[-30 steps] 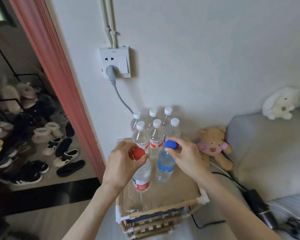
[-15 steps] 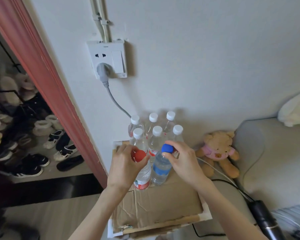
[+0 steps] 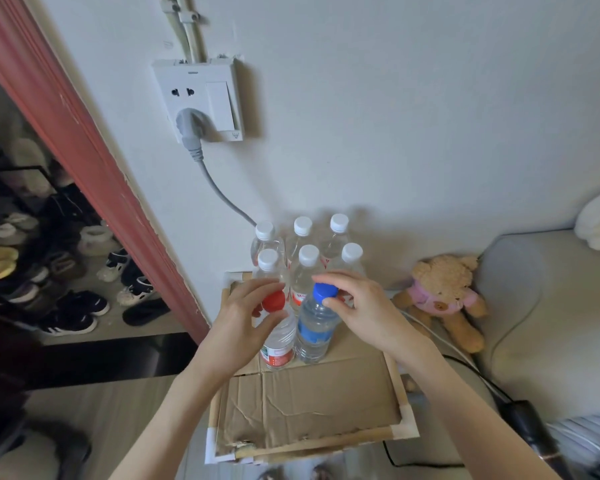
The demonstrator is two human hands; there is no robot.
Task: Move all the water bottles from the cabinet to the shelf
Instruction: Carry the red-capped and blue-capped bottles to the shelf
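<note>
Head view, only one here: left hand [image 3: 243, 317] curled round the red cap of the clear plastic red-capped water bottle [image 3: 278, 336], fingers [image 3: 253, 289] and thumb pinching the neck from above, probably because the cap end is the only part easy to reach in that tight cluster. Right hand [image 3: 364, 306] doing the same on the clear plastic blue-capped water bottle [image 3: 316, 327], fingertips wrapped round the blue cap. Both bottles upright, touching each other, standing on the flat brown cardboard sheet [image 3: 312, 403] topping the light wooden slatted shelf [image 3: 400, 372]. Looks like the setting-down end of a carry, two at a time to save trips, though can't rule out a pickup. Just behind, six clear white-capped water bottles [image 3: 307, 251] packed in two rows against the wall, likely pushed back to leave front room. Off to the side: white wall socket [image 3: 198, 98] with grey plug, tan teddy bear in pink shirt [image 3: 442, 292], grey sofa [image 3: 548, 306]. No cabinet in sight.
</note>
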